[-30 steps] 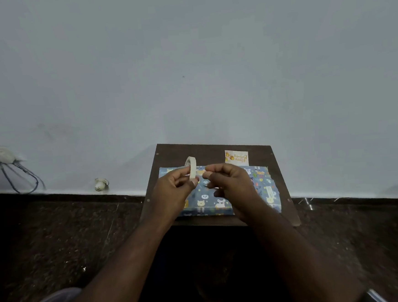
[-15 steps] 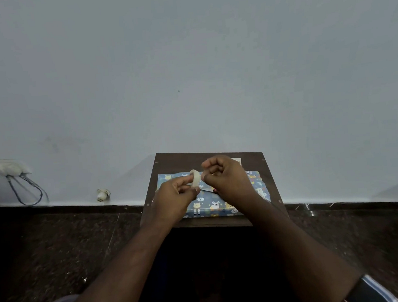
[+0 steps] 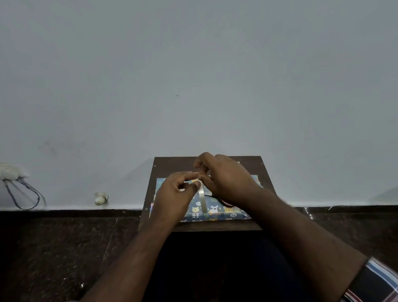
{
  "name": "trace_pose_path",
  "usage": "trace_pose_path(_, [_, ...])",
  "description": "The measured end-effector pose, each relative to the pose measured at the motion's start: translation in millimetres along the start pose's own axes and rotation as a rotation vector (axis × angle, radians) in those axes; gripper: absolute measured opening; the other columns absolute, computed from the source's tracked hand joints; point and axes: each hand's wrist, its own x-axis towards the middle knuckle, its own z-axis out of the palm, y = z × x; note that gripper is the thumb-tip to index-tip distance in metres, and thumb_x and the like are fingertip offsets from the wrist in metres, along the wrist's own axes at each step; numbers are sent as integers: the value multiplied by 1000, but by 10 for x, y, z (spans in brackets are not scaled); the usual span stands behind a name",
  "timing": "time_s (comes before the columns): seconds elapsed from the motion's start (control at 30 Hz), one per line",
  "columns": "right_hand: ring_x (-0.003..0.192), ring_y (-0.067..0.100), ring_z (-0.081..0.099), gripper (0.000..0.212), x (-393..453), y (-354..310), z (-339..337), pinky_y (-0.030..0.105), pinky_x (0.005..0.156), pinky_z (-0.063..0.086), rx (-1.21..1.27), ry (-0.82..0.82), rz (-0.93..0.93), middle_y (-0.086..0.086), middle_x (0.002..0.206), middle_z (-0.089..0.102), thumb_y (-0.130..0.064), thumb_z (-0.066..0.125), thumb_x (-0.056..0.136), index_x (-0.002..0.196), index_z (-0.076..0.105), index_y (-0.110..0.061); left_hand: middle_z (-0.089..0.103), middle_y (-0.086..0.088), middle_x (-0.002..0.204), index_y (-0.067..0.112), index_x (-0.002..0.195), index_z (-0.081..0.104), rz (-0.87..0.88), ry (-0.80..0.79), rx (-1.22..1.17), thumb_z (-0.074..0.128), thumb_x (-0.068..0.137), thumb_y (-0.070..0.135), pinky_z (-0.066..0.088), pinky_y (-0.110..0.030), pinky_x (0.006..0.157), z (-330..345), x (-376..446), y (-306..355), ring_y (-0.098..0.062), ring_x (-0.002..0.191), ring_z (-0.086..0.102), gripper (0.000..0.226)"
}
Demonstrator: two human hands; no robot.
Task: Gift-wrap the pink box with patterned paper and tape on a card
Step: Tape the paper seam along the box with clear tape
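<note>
Since the earlier frames both hands have drifted up and toward the wall, the right hand (image 3: 226,179) now hiding the small card at the board's far edge, and a strip of tape (image 3: 202,201) now hangs down from the fingertips where the roll stood before. Nearest the camera, a checked sleeve (image 3: 382,284) shows on the right arm above the dark floor (image 3: 58,252). Both forearms reach forward over the dark wooden board (image 3: 263,169). On it lies the wrapped box (image 3: 221,211), covered in blue paper printed with small cartoon animals; no writing on it can be read. The left hand (image 3: 175,195) pinches the upper end of the tape between thumb and forefinger, just above the box. The right hand's fingers are curled and meet the left fingertips at the same spot, pinching there too. Farther off, at the foot of the pale wall (image 3: 186,68), sits a small white fitting (image 3: 100,198). Well to the left, a wall socket (image 3: 4,170) has looped cables (image 3: 28,200) hanging from it.
</note>
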Motion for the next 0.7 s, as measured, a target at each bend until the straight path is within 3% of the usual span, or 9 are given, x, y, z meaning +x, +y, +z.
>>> trace_pose_path(0.13, [96,18,57,30,14,21,-25,32,68,42,-140,23,-47,-6,100,69,-30,59,94,123,54,-25,72,12,111,26,107,78,-18,1,-1,72,92,22,53,-27,90,20,51,5,-6,102,65,16])
trace_pose_path(0.3, [93,10,57,40,9,76,-28,28,69,41,-84,56,44,-11,104,67,-40,68,90,124,55,-26,75,14,91,34,88,77,-46,-12,-53,74,90,18,53,-24,84,-38,50,53,0,91,68,16])
trace_pose_path(0.4, [90,1,60,44,-53,132,9,23,77,47,282,45,249,-15,111,67,-43,76,84,122,63,-26,76,8,88,20,92,79,-97,23,-156,72,91,11,53,-22,76,-71,40,74,-1,83,69,11])
trace_pose_path(0.5, [107,-2,61,55,-208,147,180,30,92,53,606,-110,381,-19,125,62,-45,82,78,128,62,-34,77,-2,89,16,94,78,-141,38,-217,71,92,11,60,-36,76,-69,26,81,-14,83,71,9])
trace_pose_path(0.6, [122,4,55,62,-342,90,416,36,102,50,761,-170,432,-21,134,58,-46,85,75,131,58,-42,76,-8,87,18,91,78,-174,36,-267,72,92,11,63,-49,80,-52,9,77,-31,91,72,10])
trace_pose_path(0.7, [125,7,54,58,-370,34,540,31,101,48,835,-116,472,-19,132,58,-39,83,79,131,57,-36,75,-4,85,23,89,79,-182,36,-246,72,92,13,63,-52,76,-46,-11,67,-32,91,72,12])
